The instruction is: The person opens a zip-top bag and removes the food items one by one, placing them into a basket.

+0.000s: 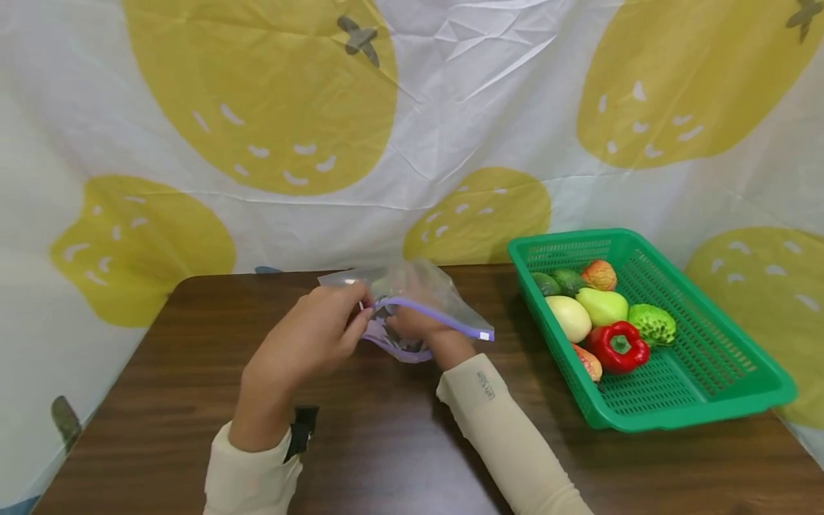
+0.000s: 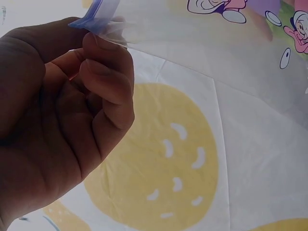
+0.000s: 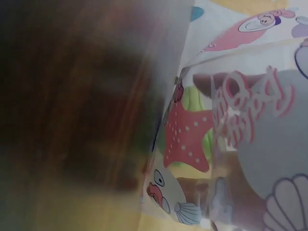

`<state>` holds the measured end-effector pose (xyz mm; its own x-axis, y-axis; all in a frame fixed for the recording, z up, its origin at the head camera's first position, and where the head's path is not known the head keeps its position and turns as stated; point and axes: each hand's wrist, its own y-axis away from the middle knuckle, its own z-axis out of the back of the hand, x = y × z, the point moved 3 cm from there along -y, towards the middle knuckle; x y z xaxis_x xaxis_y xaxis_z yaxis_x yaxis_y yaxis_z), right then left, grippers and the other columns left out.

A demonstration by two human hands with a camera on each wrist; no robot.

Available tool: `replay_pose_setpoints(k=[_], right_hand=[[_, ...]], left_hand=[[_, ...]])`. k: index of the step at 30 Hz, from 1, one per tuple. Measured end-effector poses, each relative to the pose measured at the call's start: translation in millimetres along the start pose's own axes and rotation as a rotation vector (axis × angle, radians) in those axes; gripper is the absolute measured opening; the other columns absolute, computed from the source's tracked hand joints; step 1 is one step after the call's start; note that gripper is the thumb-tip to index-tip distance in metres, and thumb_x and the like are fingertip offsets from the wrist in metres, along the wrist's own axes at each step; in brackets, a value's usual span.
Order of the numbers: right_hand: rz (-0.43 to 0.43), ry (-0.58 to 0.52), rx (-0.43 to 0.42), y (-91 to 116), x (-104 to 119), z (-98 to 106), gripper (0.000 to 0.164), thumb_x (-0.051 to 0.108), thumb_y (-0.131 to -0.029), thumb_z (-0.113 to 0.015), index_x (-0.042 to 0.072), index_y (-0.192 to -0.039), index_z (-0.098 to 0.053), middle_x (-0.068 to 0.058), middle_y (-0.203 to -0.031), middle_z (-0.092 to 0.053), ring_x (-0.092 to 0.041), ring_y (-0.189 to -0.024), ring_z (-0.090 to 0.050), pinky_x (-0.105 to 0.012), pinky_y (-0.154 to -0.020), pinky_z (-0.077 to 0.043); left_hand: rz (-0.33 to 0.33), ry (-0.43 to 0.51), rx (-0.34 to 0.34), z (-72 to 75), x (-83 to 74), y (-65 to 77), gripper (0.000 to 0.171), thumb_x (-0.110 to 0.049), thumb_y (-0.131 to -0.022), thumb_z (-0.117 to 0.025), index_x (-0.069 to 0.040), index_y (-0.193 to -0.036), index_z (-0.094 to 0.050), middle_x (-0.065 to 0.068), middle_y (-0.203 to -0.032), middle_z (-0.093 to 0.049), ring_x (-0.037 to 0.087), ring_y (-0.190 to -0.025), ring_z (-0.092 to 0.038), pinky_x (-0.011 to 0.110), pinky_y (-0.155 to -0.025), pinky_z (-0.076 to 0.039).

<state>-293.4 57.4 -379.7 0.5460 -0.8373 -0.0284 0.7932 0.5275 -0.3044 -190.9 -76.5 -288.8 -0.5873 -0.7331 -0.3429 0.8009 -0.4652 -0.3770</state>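
A clear zip bag (image 1: 444, 293) with a purple zip strip stands open above the table. My left hand (image 1: 315, 329) pinches the left end of its mouth between thumb and fingertips. In the left wrist view, that hand (image 2: 72, 106) holds the bluish zip edge (image 2: 98, 17). My right hand (image 1: 412, 323) reaches through the mouth, inside the bag up to the wrist; its fingers are blurred behind the plastic. In the right wrist view, cartoon prints, among them a red starfish (image 3: 187, 134), show close up on the plastic; no fingers can be made out there.
On the right of the brown table (image 1: 193, 372) stands a green basket (image 1: 727, 400). It holds a red bell pepper (image 1: 619, 347), a green pear (image 1: 601, 307), a pale round fruit (image 1: 569, 319), a bumpy green item (image 1: 652, 324) and others. A lemon-print cloth (image 1: 438, 143) hangs behind.
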Motion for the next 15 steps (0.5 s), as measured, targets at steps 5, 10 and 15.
replay_pose_setpoints(k=[5, 10, 15], right_hand=[[-0.003, 0.044, -0.172, -0.6, -6.6, 3.2, 0.031, 0.03, -0.077, -0.076, 0.004, -0.091, -0.067, -0.017, -0.094, -0.07, -0.031, -0.087, -0.062, -0.045, -0.082, -0.053], [-0.049, 0.127, -0.182, -3.4, -10.2, 0.8, 0.039, 0.033, -0.078, -0.073, 0.003, -0.101, -0.067, -0.019, -0.103, -0.066, -0.034, -0.098, -0.058, -0.048, -0.082, -0.053], [-0.008, 0.145, -0.185, -4.3, -9.3, -3.3, 0.025, 0.022, -0.077, -0.071, 0.005, -0.095, -0.068, -0.014, -0.097, -0.069, -0.032, -0.097, -0.059, -0.045, -0.091, -0.05]], left_hand=[[0.002, 0.002, -0.001, 0.8, 0.3, -0.6, 0.006, -0.007, -0.093, -0.061, -0.005, -0.089, -0.065, 0.001, -0.065, -0.058, 0.013, -0.055, -0.049, 0.032, -0.053, -0.045], [0.021, 0.014, -0.008, 3.2, 2.1, 1.0, 0.006, -0.007, -0.093, -0.061, -0.004, -0.09, -0.065, 0.002, -0.067, -0.061, 0.014, -0.057, -0.051, 0.034, -0.054, -0.047], [0.036, 0.026, -0.001, 4.3, 3.9, 1.9, 0.008, -0.007, -0.094, -0.06, -0.003, -0.093, -0.066, 0.003, -0.069, -0.063, 0.015, -0.059, -0.052, 0.034, -0.055, -0.047]])
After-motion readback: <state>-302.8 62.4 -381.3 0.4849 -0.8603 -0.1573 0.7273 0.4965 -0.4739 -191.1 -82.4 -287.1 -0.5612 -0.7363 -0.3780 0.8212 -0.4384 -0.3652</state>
